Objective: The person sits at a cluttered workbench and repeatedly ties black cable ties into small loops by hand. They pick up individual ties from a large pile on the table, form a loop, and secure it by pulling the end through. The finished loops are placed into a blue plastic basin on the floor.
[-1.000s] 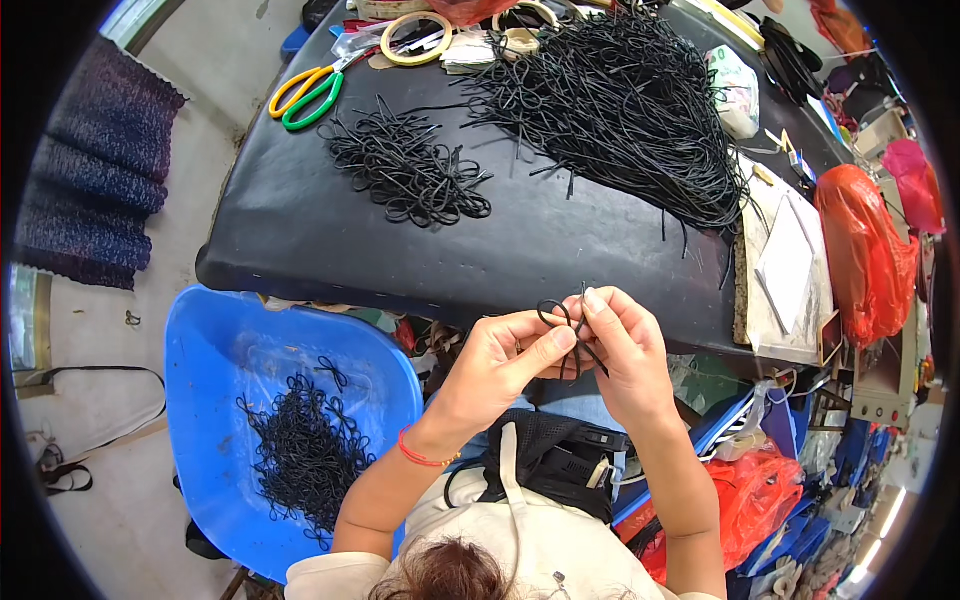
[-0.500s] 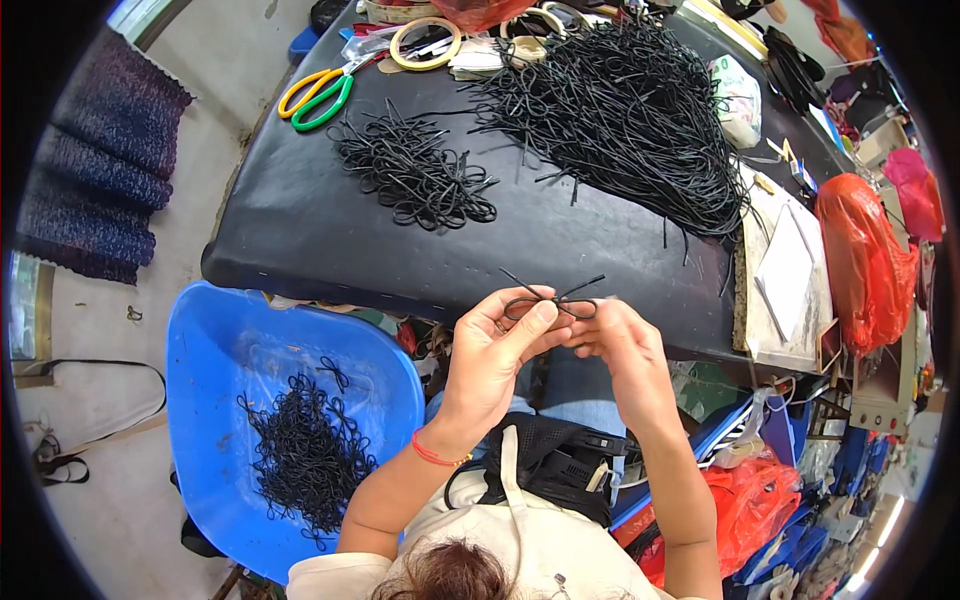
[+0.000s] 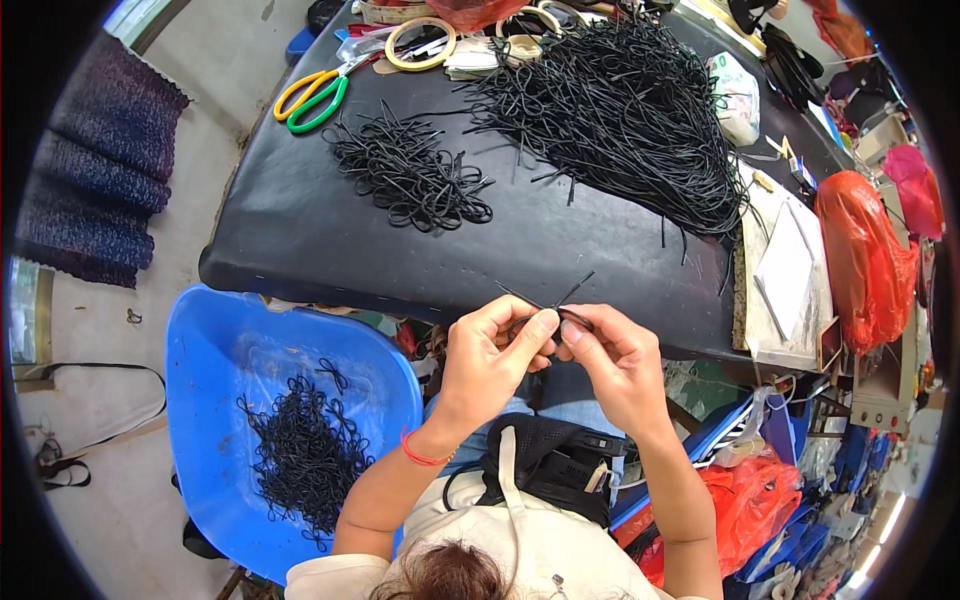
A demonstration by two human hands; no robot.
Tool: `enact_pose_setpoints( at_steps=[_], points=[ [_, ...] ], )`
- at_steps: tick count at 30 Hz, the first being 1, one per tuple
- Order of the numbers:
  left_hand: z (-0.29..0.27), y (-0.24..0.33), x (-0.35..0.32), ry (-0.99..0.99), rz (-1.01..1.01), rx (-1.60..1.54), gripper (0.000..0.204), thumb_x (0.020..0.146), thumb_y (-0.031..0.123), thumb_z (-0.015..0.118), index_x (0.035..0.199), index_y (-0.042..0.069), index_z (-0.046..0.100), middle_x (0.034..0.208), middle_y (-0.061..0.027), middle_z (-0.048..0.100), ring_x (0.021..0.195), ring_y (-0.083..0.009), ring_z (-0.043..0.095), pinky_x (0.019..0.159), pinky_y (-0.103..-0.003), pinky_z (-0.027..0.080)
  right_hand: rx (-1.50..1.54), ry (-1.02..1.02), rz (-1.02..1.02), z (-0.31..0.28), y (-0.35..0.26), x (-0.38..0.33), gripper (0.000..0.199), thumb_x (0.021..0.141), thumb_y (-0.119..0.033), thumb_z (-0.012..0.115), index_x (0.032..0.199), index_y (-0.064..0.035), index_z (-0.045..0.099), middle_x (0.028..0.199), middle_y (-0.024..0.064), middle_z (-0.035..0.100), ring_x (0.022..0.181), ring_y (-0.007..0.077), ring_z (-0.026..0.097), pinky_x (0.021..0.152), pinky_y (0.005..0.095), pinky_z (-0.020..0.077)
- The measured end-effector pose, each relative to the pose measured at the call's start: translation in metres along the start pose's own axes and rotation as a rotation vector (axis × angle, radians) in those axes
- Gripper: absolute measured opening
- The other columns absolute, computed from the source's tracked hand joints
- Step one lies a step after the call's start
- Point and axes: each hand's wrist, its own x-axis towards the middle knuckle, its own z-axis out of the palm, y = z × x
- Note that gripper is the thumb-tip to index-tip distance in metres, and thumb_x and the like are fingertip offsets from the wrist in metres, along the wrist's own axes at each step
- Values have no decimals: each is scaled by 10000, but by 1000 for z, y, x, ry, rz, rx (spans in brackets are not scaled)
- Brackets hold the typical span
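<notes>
A thin black cord (image 3: 573, 289) tied in a small bow is pinched between my hands just off the table's front edge, its two loose ends pointing up and outward. My left hand (image 3: 487, 352) grips it on the left, thumb on top near the knot. Opposite, my right hand (image 3: 622, 362) pinches the right loop with thumb and fingers. The fingers cover most of the loops and the knot. Beyond my hands on the table lie a smaller heap of looped black cords (image 3: 412, 170) and, to its right, a large heap of long black cords (image 3: 620, 125).
A blue plastic tub (image 3: 192, 400) at my left holds a pile of black cord bows (image 3: 305, 450). Scissors (image 3: 315, 100) with yellow and green handles and a tape roll (image 3: 392, 50) lie on the black table (image 3: 290, 220). Red plastic bags (image 3: 862, 260) hang at right.
My right hand has moved slightly left and down, and its thumb and fingers now close on the bow beside the left thumb. The loops are more covered; the loose ends have shifted slightly.
</notes>
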Motion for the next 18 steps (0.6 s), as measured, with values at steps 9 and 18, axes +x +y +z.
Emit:
enact_pose_setpoints(
  at_steps=[9, 18],
  points=[
    [-2, -5, 1, 0, 31, 10, 187, 880, 185, 611, 864, -1, 624, 709, -26, 626, 637, -50, 576, 565, -188, 479, 229, -171, 186, -9, 1, -3, 289, 934, -206, 504, 1094, 23, 579, 833, 56, 638, 778, 111, 597, 685, 238, 458],
    [-1, 0, -3, -78, -37, -20, 183, 888, 171, 599, 933, -5, 624, 774, -26, 637, 684, -48, 574, 581, -189, 472, 70, -45, 133, -5, 5, 13, 262, 914, -263, 547, 833, -16, 588, 726, 2, 561, 629, 61, 479, 543, 209, 359]
  ],
)
